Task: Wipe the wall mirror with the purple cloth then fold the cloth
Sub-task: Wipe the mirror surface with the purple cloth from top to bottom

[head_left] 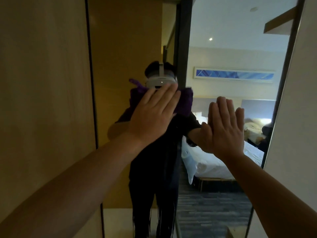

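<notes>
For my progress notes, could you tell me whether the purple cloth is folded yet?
Not folded: the purple cloth sits bunched under the flat left hand.

The wall mirror [223, 54] is mounted upright between a wooden panel [42, 100] at nine o'clock and a white wall [298, 100] at three o'clock. A purple cloth [184, 103] is pressed against its glass near centre.

A wooden wall panel [42, 83] fills the left side, with a dark vertical strip [91, 74] along its right edge; a white wall edge [301, 100] stands at the right; seen as reflections are a bed with white sheets [214, 162], a long blue framed picture [235, 75], patterned blue carpet [214, 212] and a lit ceiling spotlight [210, 39]
</notes>
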`<action>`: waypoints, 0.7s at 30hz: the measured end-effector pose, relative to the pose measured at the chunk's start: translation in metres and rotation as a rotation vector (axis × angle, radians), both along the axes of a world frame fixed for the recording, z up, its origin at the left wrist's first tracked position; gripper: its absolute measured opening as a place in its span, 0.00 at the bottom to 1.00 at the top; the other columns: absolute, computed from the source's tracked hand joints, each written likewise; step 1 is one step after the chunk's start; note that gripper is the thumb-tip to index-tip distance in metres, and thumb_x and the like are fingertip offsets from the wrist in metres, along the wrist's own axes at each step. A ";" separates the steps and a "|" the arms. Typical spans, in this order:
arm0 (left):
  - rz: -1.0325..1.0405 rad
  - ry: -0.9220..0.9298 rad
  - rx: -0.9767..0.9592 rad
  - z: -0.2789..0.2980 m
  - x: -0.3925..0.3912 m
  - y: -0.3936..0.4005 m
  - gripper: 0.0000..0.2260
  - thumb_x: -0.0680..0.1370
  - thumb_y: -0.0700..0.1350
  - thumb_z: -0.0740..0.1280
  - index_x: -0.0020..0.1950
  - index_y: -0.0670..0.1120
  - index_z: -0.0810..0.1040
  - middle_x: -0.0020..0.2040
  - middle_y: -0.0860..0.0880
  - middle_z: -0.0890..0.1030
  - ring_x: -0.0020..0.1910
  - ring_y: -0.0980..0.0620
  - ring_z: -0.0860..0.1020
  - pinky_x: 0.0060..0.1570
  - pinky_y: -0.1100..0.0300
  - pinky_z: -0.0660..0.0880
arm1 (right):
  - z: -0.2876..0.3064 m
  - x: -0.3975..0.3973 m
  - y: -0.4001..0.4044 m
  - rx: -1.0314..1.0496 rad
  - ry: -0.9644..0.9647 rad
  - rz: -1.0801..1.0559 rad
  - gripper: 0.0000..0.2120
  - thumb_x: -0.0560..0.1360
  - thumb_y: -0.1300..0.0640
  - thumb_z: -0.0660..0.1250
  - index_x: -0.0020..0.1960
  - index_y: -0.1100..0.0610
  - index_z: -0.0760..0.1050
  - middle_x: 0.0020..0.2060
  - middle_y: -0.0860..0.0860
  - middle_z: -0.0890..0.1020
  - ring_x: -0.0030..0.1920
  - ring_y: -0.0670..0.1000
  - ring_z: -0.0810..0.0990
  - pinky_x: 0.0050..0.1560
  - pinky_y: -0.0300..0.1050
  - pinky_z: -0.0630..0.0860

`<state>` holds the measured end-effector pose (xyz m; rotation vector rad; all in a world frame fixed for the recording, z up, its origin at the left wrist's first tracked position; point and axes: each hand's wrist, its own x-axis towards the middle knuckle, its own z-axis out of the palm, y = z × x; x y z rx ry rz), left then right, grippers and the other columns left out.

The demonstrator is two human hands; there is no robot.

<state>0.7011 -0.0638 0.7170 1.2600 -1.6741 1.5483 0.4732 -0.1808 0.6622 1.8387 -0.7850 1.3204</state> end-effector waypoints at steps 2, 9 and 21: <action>-0.013 0.007 -0.003 -0.051 0.001 -0.002 0.27 0.85 0.52 0.60 0.79 0.41 0.57 0.79 0.41 0.61 0.79 0.43 0.58 0.77 0.44 0.57 | 0.000 0.000 -0.002 0.004 -0.001 0.009 0.30 0.84 0.44 0.47 0.81 0.57 0.45 0.80 0.56 0.48 0.80 0.59 0.47 0.77 0.65 0.47; -0.012 -0.095 0.078 -0.225 0.015 0.004 0.28 0.82 0.45 0.60 0.81 0.44 0.56 0.80 0.44 0.60 0.79 0.44 0.58 0.78 0.44 0.53 | -0.001 0.000 -0.008 -0.004 0.001 0.024 0.30 0.84 0.43 0.46 0.81 0.56 0.44 0.81 0.56 0.48 0.80 0.59 0.47 0.77 0.64 0.45; -0.147 -0.007 0.189 -0.217 0.011 0.027 0.16 0.85 0.41 0.56 0.71 0.48 0.73 0.70 0.51 0.76 0.68 0.49 0.73 0.71 0.52 0.62 | -0.003 -0.046 0.013 0.295 -0.169 -0.120 0.32 0.83 0.42 0.48 0.81 0.57 0.46 0.80 0.57 0.47 0.79 0.52 0.38 0.78 0.61 0.42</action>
